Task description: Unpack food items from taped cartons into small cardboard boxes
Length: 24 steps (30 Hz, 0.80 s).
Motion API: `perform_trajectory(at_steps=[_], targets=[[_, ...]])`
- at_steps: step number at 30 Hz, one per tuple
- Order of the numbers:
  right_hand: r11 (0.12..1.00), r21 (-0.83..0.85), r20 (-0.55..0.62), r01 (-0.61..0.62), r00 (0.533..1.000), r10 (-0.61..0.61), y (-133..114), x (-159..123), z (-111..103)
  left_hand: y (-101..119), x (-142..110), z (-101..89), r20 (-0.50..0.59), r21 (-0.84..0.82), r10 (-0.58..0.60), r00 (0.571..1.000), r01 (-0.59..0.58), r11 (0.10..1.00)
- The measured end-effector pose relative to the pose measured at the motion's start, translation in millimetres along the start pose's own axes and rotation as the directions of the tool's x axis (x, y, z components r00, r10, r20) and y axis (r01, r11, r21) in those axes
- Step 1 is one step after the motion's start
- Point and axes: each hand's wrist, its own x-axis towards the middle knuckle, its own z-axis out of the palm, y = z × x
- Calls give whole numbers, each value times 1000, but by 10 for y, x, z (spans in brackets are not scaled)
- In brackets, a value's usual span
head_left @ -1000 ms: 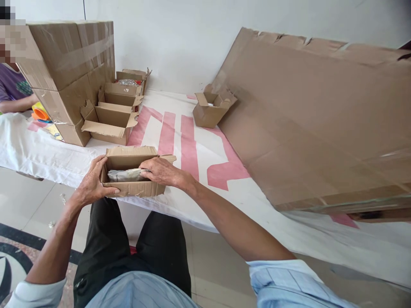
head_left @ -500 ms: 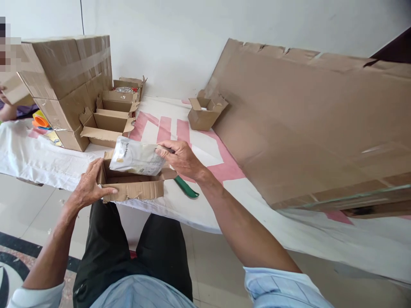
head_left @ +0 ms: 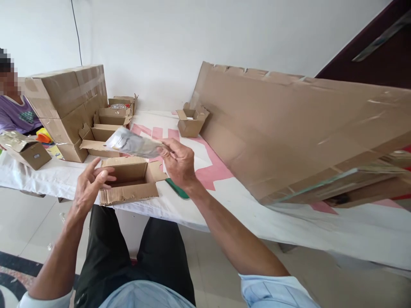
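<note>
In my right hand [head_left: 180, 162], a white printed pouch [head_left: 131, 143] is pinched by one end and held tilted above an open cardboard box [head_left: 130, 194]. The small print on the pouch is blurred. My left hand [head_left: 91, 184] is at the left end of that box, fingers apart and reaching over its opening; whether it touches the cardboard I cannot tell. The box stands at the table's front edge with its flaps spread, and its visible inside shows bare cardboard. Partly behind my right wrist lies a green object with a long, curved shape [head_left: 177, 189].
Taped cartons [head_left: 69, 109] are stacked at left, with several open boxes [head_left: 107, 117] beside them. A small open box [head_left: 191, 123] stands by a large cardboard sheet [head_left: 289, 137] leaning at right. Beyond the stack, a person in purple [head_left: 16, 113] sits near a taped box [head_left: 35, 154].
My right hand has lifted the pouch up out of the box's opening. My left hand has loosened from the box's side. The co-worker's taped box is now down on the table.
</note>
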Motion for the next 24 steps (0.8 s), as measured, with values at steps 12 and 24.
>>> perform_trajectory(at_steps=[12,24], targets=[[877,-195,107,440,898,-426,-131,-949,341,127,-224,195,57,-356,-150,987,160,921],[943,198,32,-267,964,266,-227,-1122,344,3,-312,152,64,-376,-72,995,91,922]])
